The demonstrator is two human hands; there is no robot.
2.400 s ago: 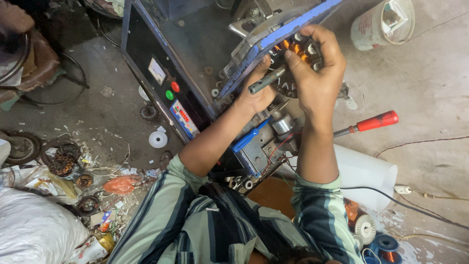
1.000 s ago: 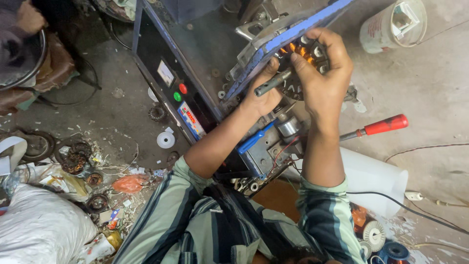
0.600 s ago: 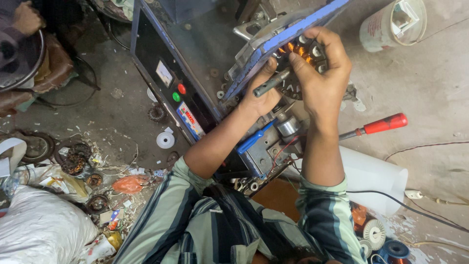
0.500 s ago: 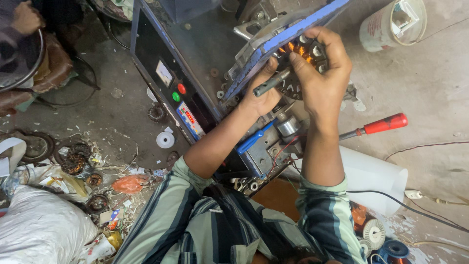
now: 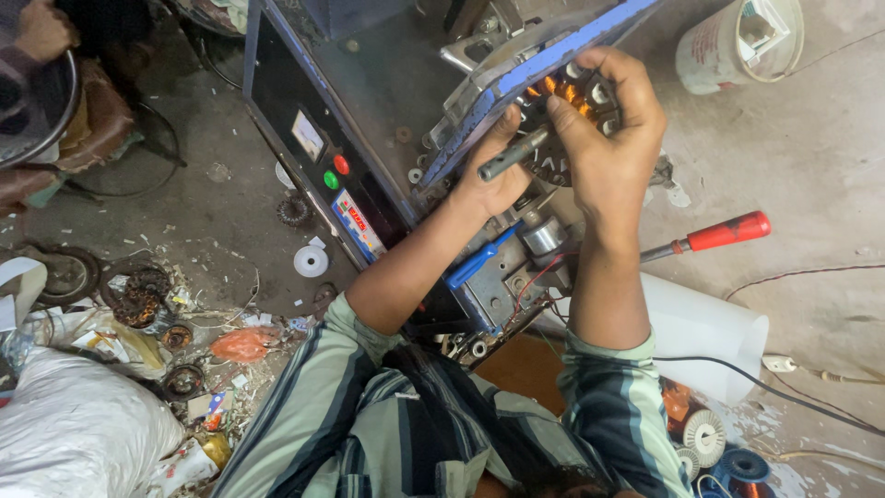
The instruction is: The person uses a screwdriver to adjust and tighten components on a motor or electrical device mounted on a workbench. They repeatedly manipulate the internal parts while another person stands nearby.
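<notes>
Fingers of the right hand (image 5: pixel 608 138) clamp the copper-wound stator (image 5: pixel 567 97); left hand (image 5: pixel 493 175) closes around its grey shaft (image 5: pixel 512 155), above the blue machine (image 5: pixel 369 111).

The machine (image 5: pixel 369 83) has a dark grey body with a blue edge, and its black front panel (image 5: pixel 295 120) carries one red button (image 5: pixel 342 164) and one green button (image 5: pixel 330 179). The round coil part (image 5: pixel 567 101) shows orange copper windings against white and black slots. The screwdriver (image 5: pixel 714 235) has a red handle. Shirt sleeves (image 5: pixel 608 406) are striped in grey-green, dark blue and pale bands. The bucket (image 5: pixel 733 41) is white with red print. The floor (image 5: pixel 830 166) is dull grey concrete. A sack (image 5: pixel 74 433) is white, and a scrap (image 5: pixel 241 344) is orange.
</notes>
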